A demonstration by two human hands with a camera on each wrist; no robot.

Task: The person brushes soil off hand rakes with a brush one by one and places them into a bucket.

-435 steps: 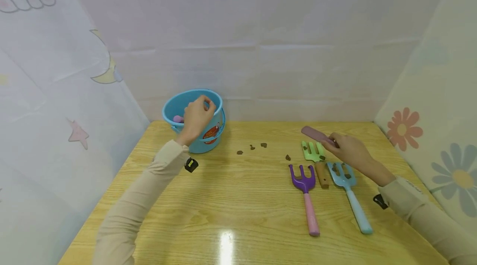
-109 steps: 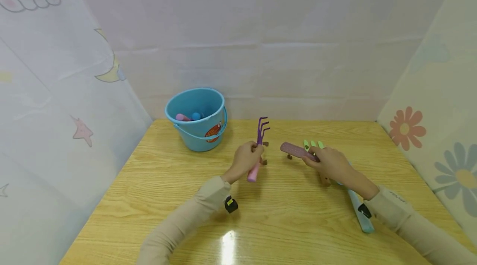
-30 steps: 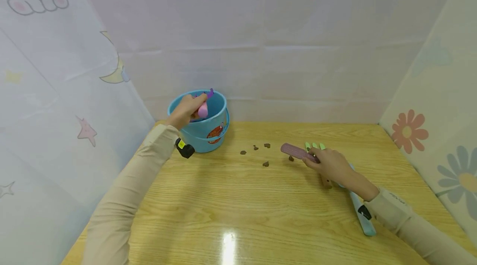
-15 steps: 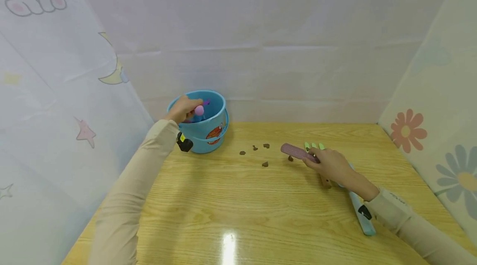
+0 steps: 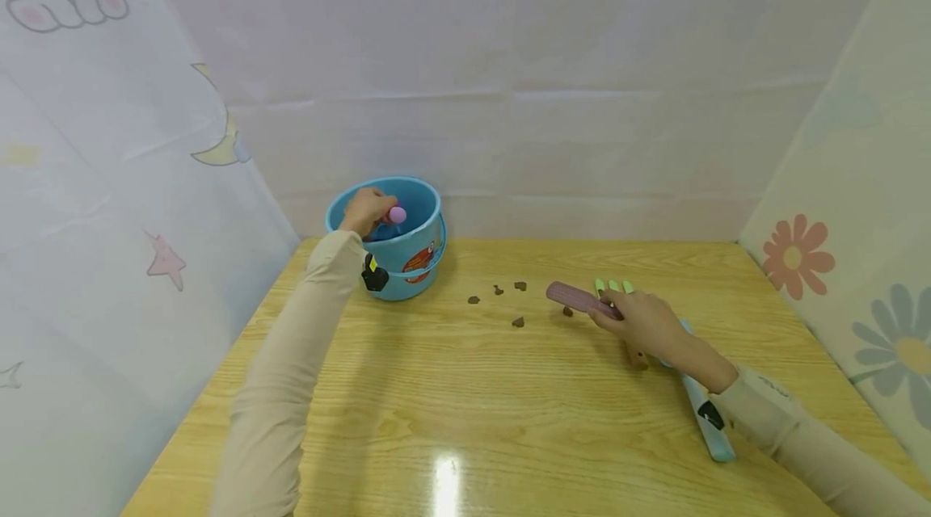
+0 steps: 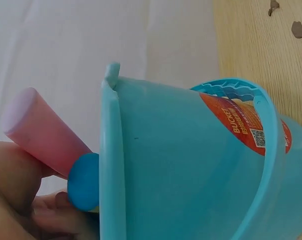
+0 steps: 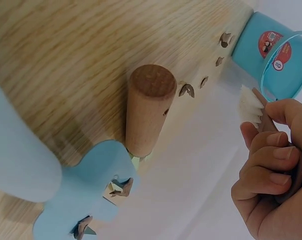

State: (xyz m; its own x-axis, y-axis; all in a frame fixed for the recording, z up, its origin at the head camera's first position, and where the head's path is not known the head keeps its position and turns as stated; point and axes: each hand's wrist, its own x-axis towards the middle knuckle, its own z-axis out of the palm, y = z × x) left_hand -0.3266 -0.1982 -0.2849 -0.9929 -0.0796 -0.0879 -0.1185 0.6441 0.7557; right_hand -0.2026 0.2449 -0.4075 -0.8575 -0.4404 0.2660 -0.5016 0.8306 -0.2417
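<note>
At the back left of the table, a blue bucket (image 5: 398, 284) stands upright. My left hand (image 5: 368, 210) reaches over its rim and grips the pink handle (image 6: 51, 137) of a hand rake. The handle points up out of the bucket; the purple prongs are hidden inside. Close beside it in the left wrist view is a blue handle end (image 6: 84, 183) of another tool in the bucket. On the right, my right hand (image 5: 647, 325) holds a mauve brush (image 5: 573, 296) above the table, its pale bristles (image 7: 250, 106) facing down.
Under and behind my right hand lie a green fork (image 5: 628, 286) with a wooden handle (image 7: 143, 112) and a light blue fork (image 5: 709, 424). Several brown bits (image 5: 518, 322) are scattered mid-table. Fabric walls (image 5: 509, 153) rise behind and at both sides.
Earlier, the rake lay on the table, then was lifted near the brush. My left hand carried it to the bucket and has now lowered it inside. My right hand has barely moved lately.
</note>
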